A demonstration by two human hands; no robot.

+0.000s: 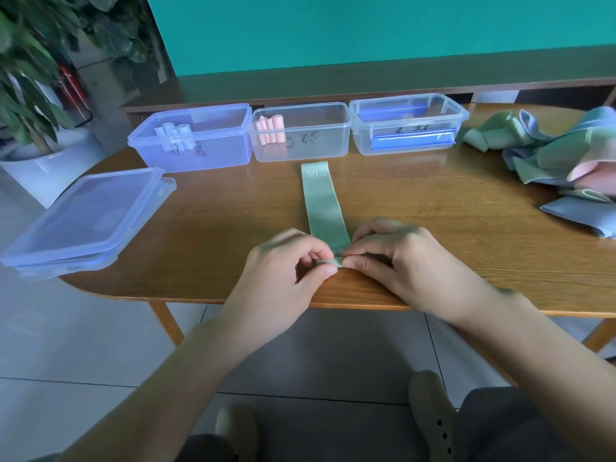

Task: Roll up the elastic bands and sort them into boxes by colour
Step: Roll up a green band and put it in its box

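A green elastic band [322, 201] marked "30 LB" lies flat on the wooden table [206, 228], stretching away from me. Its near end is curled into a small roll, pinched between my left hand [293, 261] and my right hand [396, 258] with fingertips and thumbs. Three clear boxes stand in a row at the back. The left box [196, 151] holds several pale rolled bands. The middle box [310, 145] holds pink rolls [270, 129]. The right box [408, 126] shows no rolls that I can make out.
A heap of unrolled green, blue and pink bands [550, 151] lies at the table's right. Stacked box lids [83, 218] sit at the left corner, overhanging the edge. A potted plant [30, 78] stands on the floor to the left.
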